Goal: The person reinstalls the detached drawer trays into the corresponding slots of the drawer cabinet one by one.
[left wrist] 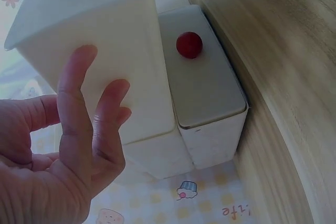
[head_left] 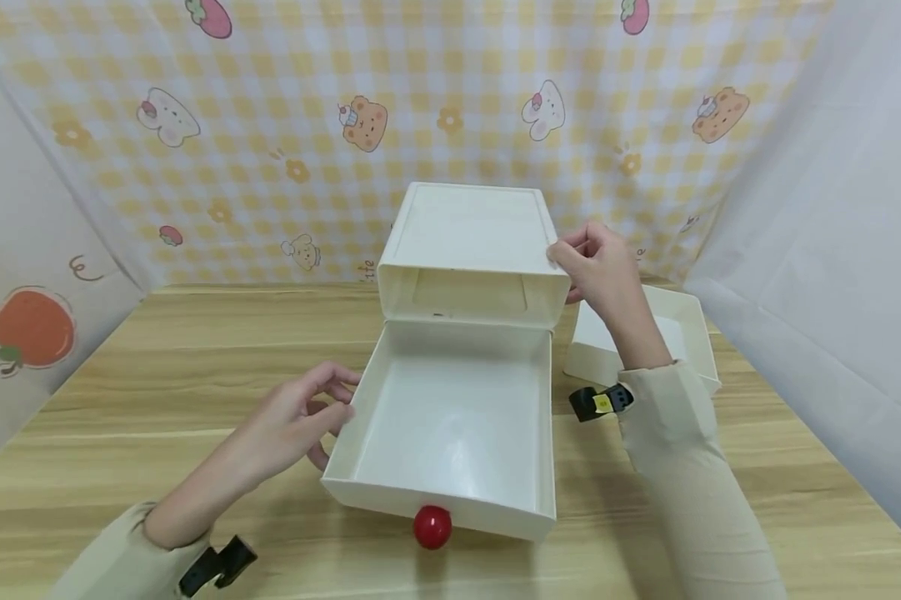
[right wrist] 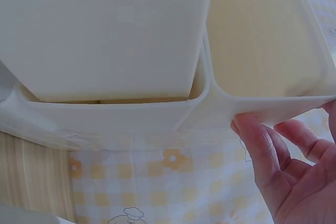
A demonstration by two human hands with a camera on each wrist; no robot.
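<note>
A white drawer (head_left: 458, 417) with a round red knob (head_left: 432, 527) sticks out of a white stacked drawer cabinet (head_left: 476, 229). Above it, the cabinet's top compartment gapes with no drawer inside. My left hand (head_left: 292, 425) touches the drawer's left side wall, fingers loosely bent; in the left wrist view its fingertips meet the outside of that drawer (left wrist: 131, 72). With my right hand (head_left: 603, 271) I hold the cabinet's upper right front corner, thumb on the top edge and fingers against the side wall. The right wrist view shows those fingers (right wrist: 260, 148) at the wall.
Another white drawer (head_left: 701, 333) lies on the wooden table (head_left: 232, 342) at the right, partly behind my right forearm. In the left wrist view, a lower drawer front (left wrist: 205, 87) with its own red knob sits beside the pulled-out one. A checked cloth (head_left: 450, 75) hangs behind.
</note>
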